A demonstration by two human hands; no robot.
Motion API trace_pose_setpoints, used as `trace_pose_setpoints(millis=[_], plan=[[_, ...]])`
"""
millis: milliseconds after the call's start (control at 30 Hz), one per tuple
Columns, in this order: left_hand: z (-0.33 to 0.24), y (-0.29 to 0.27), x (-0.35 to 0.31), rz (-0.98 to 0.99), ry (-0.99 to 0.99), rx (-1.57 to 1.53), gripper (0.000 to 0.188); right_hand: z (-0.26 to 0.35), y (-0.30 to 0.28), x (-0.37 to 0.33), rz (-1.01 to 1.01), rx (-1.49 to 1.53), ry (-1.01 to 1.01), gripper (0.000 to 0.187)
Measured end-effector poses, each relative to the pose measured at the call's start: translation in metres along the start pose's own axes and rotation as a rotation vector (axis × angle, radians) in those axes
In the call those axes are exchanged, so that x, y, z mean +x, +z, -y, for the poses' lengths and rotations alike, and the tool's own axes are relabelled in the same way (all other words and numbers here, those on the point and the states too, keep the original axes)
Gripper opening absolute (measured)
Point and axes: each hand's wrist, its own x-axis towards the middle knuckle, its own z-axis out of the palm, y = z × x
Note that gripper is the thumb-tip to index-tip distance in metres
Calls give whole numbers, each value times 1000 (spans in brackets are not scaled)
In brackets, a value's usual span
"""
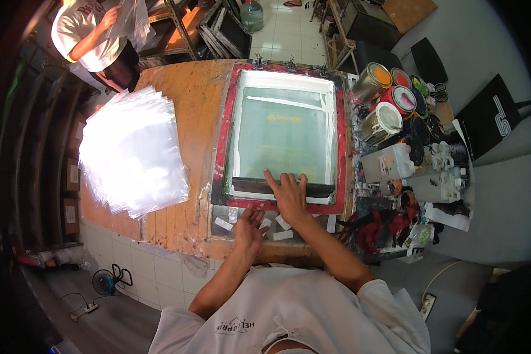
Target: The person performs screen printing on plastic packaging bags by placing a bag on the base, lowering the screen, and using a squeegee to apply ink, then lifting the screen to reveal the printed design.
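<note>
A screen-printing frame (220,156) with red edges lies on the worktable in front of me. Its pale green mesh (277,144) carries a small yellowish design, and white ink lines its inner border. My right hand (290,199) grips a long dark squeegee (253,185) set across the near end of the mesh, thumb side toward me and index finger stretched along it. At the front edge of the frame, my left hand (249,229) is palm partly up with its fingers loosely extended, nothing visible in it. Whether its fingertips touch the frame I cannot tell.
A fanned stack of clear plastic sheets (133,156) covers the table's left side. Paint cans (387,118), plastic jugs (389,162) and red-stained rags (371,230) crowd the right edge. Clamps (290,62) stand at the frame's far edge. Another person (94,41) holds a plastic bag far left.
</note>
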Motion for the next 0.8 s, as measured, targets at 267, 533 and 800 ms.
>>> trace_pose_setpoints(millis=[267,533,800], plan=[[-4,21,-7,-122,-7,-17,47,-41,19,74,-131,9,10,65],[-8,23,-7,-148,-32,5,30,-122,46,220,-188,-112,57,62],[-6,12,-7,-155,-51,-75,26,-152,34,273,-1,23,29,79]])
